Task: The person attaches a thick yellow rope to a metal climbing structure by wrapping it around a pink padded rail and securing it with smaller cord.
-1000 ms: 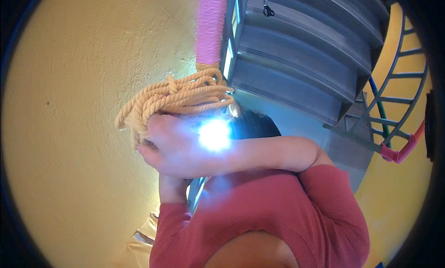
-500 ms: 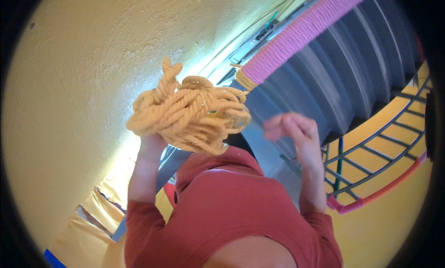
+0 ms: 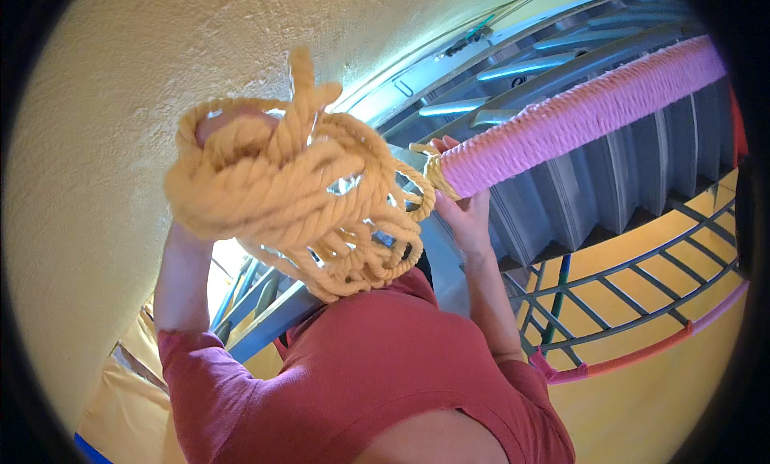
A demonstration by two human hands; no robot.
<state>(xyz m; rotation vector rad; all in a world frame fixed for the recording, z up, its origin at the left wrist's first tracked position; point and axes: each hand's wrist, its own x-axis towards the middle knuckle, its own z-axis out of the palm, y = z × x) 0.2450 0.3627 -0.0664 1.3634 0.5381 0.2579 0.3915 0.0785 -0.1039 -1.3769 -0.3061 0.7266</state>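
A thick bundle of tan twisted rope [image 3: 321, 199] hangs in loose loops in front of me at the left. My left hand [image 3: 233, 127] is closed within its upper coils, mostly covered by them. To the right slants a handrail [image 3: 577, 115] tightly wound in pink cord. At its lower end are a few turns of the tan rope, joined to the bundle by a strand. My right hand [image 3: 469, 215] grips the handrail there from below, thumb on the near side and fingertips showing beyond it.
A textured yellowish wall [image 3: 104, 143] rises close on the left. Grey stairs [image 3: 593, 183] curve away beneath the handrail. At the right runs a dark metal railing [image 3: 618, 320], its lower edge wrapped in pink and orange. Brown paper-like sheets [image 3: 120, 400] lie at lower left.
My right hand has gone from free air up and left onto the handrail's end. The rope bundle and my left hand have come closer and shifted left. The view has turned somewhat.
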